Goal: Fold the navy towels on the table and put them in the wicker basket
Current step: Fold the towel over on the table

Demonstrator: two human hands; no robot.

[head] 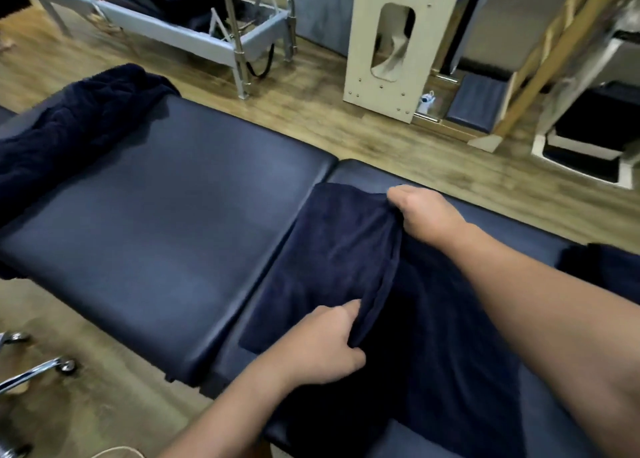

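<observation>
Towel (332, 250) lies flat on padded surface (166, 194), right section, mid-fold. Left hand (322, 347) pinches near end of raised edge, right hand (426, 215) grips far end, so edge stays straight w/ both ends level for fold-over. Unfolded pile (69, 128) waits at far left. Basket not in view.

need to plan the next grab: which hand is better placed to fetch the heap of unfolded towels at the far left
Left. The left hand is nearer the heap; the right hand would cross over. Both now grip the towel.
</observation>
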